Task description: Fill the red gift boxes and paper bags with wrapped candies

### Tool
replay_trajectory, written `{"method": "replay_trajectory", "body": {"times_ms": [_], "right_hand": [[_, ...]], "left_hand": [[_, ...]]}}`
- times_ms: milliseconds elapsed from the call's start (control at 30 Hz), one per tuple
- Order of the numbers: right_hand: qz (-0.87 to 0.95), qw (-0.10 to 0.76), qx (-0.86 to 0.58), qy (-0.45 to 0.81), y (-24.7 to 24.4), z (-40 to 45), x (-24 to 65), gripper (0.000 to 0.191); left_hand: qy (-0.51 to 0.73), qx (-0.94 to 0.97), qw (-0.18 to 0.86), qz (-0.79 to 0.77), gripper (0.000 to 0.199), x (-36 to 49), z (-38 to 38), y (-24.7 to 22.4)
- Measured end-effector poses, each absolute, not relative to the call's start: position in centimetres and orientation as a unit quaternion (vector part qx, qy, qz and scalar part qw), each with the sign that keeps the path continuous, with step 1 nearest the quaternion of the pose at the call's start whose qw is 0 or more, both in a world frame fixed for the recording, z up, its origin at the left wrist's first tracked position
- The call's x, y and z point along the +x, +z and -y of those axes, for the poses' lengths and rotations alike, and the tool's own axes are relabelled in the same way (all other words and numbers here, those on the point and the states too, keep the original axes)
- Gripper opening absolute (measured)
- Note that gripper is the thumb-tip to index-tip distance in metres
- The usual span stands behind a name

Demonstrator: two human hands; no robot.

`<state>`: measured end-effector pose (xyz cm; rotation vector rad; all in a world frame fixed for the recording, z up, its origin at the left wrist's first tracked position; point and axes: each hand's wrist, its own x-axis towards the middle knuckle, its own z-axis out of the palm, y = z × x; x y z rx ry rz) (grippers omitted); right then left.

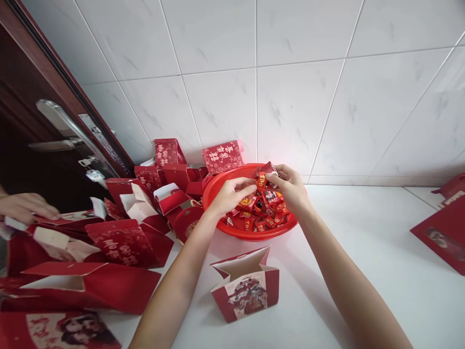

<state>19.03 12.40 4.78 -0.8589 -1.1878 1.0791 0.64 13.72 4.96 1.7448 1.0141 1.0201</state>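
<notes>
In the head view, wrapped sweets [262, 180] are pinched by the right hand [289, 188] over the red basket [250, 235]. Whether anything is gripped by the left hand [231, 195], just beside, cannot be told. Picking-out seems under way; a secure pinch and clear lift are called for. An open box [250, 295] is set nearby.

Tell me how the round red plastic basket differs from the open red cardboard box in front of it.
Shape: the round red plastic basket is wide and curved; the open red cardboard box is smaller, with flat, folded sides.
Surface: the basket's wall is perforated, while the box's front bears a printed picture.
Contents: the basket holds shiny red wrapped candies; the box's floor is hidden from view.
Both are red and open-topped.
</notes>
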Motion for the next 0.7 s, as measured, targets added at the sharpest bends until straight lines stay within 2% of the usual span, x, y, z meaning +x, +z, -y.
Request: {"method": "replay_trajectory", "body": {"times_ms": [133,467,600,700], "right_hand": [[0.535,0.587,-0.370,0.481,5.3,-11.9,19.0,0.030],[0.546,0.587,-0.339,0.492,5.2,-11.8,19.1,0.033],[0.534,0.604,-0.346,0.479,5.6,-12.0,19.8,0.032],[0.520,0.612,-0.347,0.484,6.0,-12.1,20.2,0.035]], "left_hand": [[0.433,0.691,0.444,-0.372,0.062,1.0,-13.3,5.1],[0.434,0.686,0.457,-0.363,0.061,1.2,-13.2,5.0],[0.311,0.739,0.459,-0.382,0.051,0.3,-14.1,4.7],[0.152,0.808,0.394,-0.410,0.032,-0.2,-15.5,4.7]]}}
